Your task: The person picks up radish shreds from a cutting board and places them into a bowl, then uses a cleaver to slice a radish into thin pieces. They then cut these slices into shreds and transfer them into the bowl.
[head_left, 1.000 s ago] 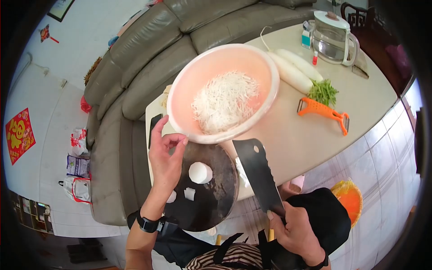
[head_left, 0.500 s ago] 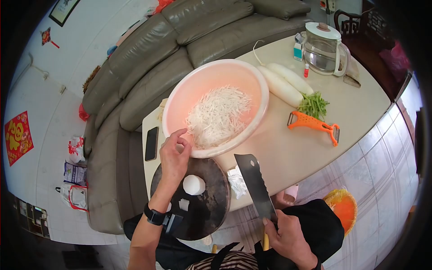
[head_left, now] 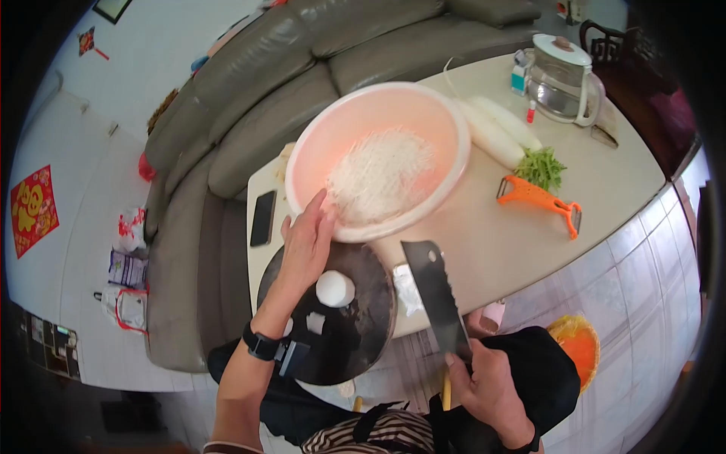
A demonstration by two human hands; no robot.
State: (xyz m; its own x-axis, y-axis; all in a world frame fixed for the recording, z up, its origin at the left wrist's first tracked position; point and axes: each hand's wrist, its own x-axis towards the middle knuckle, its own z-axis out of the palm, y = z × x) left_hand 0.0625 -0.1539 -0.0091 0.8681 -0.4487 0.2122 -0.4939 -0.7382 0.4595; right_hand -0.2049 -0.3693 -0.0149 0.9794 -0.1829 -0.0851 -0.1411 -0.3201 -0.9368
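Note:
My left hand point(head_left: 308, 238), fingers apart and holding nothing visible, is at the near left rim of a pink basin point(head_left: 455, 163). White shreds point(head_left: 382, 174) lie inside the basin. My right hand point(head_left: 488, 382) grips the handle of a dark cleaver point(head_left: 437, 291), its blade pointing up and away from me. Between my hands, a round dark chopping board point(head_left: 363, 333) carries a short white radish piece point(head_left: 335, 289) and a smaller white slab point(head_left: 315, 323). A crumpled white wrapper point(head_left: 407, 287) is beside the board, partly behind the cleaver.
Whole white radishes point(head_left: 491, 136) with green stems point(head_left: 541, 168), an orange peeler point(head_left: 538, 204) and a glass kettle point(head_left: 561, 83) stand or lie on the table's right side. A phone point(head_left: 262, 219) is at the left edge. An orange-lined basket point(head_left: 576, 356) sits on the floor.
The view has shifted, so the table items appear higher and further right. The fingers of my left hand have straightened from a curled pose near the basin rim. My right hand still grips the cleaver.

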